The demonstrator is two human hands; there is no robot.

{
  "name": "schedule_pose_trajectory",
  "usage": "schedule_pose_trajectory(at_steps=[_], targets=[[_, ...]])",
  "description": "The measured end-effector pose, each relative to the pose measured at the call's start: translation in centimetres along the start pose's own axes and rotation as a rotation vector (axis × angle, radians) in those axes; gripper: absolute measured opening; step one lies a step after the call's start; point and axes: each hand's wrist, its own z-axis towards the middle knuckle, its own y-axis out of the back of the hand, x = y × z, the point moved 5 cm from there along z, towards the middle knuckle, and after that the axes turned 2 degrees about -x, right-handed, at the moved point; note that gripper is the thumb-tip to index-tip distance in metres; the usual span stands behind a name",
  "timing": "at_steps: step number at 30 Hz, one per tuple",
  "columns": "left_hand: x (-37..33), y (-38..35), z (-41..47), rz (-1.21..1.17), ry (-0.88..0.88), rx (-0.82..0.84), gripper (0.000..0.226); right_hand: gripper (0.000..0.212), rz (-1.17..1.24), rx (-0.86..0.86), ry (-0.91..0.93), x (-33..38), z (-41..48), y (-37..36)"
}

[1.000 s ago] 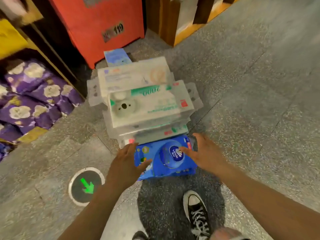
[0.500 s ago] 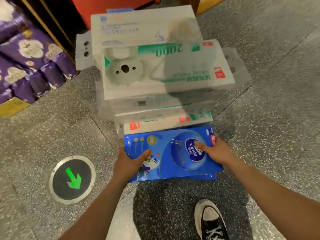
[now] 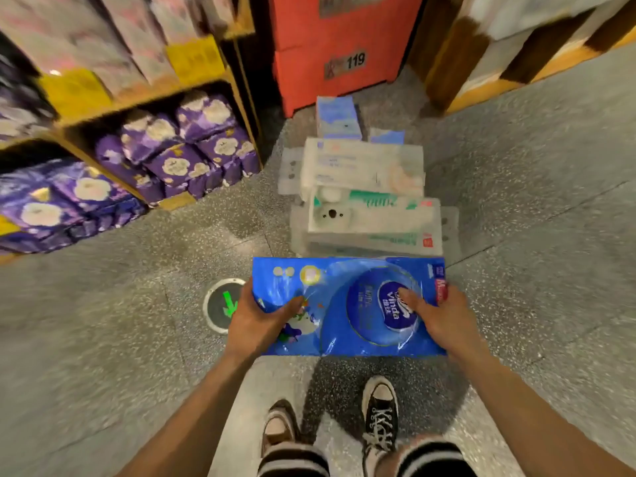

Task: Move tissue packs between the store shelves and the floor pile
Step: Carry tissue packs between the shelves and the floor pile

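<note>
Just on the near side of the floor pile (image 3: pixel 375 222), holding a blue tissue pack (image 3: pixel 344 332) flat, up off the grey floor (image 3: pixel 533 270). Gripping its left end with the left hand (image 3: pixel 254 321), thumb curled over the top, and clasping its right end with the right hand (image 3: pixel 440 321) likewise. Facing purple packs (image 3: pixel 179 156) sitting well left of the pile.

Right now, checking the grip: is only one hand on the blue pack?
No, both the left hand and right hand grip the blue pack.
</note>
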Motion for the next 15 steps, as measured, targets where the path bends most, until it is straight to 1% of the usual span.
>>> schedule_pose_trajectory(at_steps=[1, 4, 5, 7, 8, 10, 13, 14, 15], targets=[[-2.3, 2.1, -2.4, -0.025, -0.001, -0.034, 0.073, 0.032, -0.004, 0.016, 0.032, 3.1, -1.8, 1.5], [-10.4, 8.7, -8.9, -0.088, -0.046, -0.097, 0.06, 0.042, -0.037, 0.035, 0.154, 13.3, -6.6, 5.6], [-12.9, 10.8, -10.9, -0.117, -0.045, -0.106, 0.062, 0.041, -0.026, 0.056, 0.187, 16.4, -8.2, 6.7], [-17.0, 15.1, -14.4, -0.153, -0.064, -0.146, 0.073, 0.04, -0.039, 0.096, 0.281, 22.7, -11.4, 8.7], [-18.4, 17.2, -16.0, -0.169, -0.073, -0.17, 0.077, 0.044, -0.034, 0.125, 0.326, 25.9, -13.0, 9.5], [-22.2, 21.4, -20.1, -0.213, -0.094, -0.261, 0.076, 0.053, -0.036, 0.166, 0.413, 32.1, -15.9, 10.6], [-25.5, 26.9, -25.7, -0.269, -0.101, -0.398, 0.068, 0.036, -0.071, 0.27, 0.556, 39.9, -20.5, 10.7], [-25.9, 28.7, -27.5, -0.295, -0.102, -0.438, 0.068, 0.039, -0.076, 0.283, 0.593, 42.1, -22.0, 10.5], [-26.0, 30.6, -29.1, -0.335, -0.107, -0.475, 0.071, 0.049, -0.085, 0.295, 0.609, 44.1, -23.4, 10.0]])
